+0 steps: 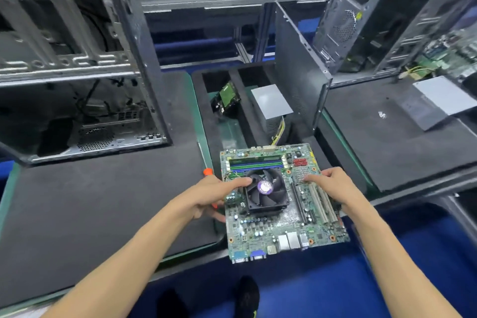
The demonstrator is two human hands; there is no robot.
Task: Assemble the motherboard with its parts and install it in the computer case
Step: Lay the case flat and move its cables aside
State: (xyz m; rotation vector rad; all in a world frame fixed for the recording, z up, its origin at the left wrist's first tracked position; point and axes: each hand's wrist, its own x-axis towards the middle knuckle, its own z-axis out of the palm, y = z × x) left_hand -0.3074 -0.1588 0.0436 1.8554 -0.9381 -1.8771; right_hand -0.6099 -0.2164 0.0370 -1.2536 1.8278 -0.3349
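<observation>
1. Holding the motherboard [281,217] by both side edges, you have it up over the near edge of the tabletop [103,201], level and face up, its port row towards you.
2. Your left hand [209,197] grips the left edge, fingers curled over the top as far as the fan [265,188]; your right hand [335,186] grips the right edge, fingertips resting by the small silver heatsink and the long white slots. Neither hand is spread flat.
3. Expect a stiff but fragile load: the board should not sag, yet it may flex if squeezed, and the solder points underneath are probably sharp.
4. Reckon on the weight sitting under the fan and its metal block, so the far half will likely feel heavier.
5. Keep your hold on the bare edges. Avoid pressing the fan blades, the memory sticks [255,162] beyond it, or the small capacitors.
6. The open computer case [77,64] lies on its side at the left, well apart from the board; you will probably have to tilt the port side in first.
7. An orange-handled tool [208,171] lies just beside your left hand, a hard drive [227,99] and a grey box with cables sit in the tray beyond, and a second case stands at the right.
</observation>
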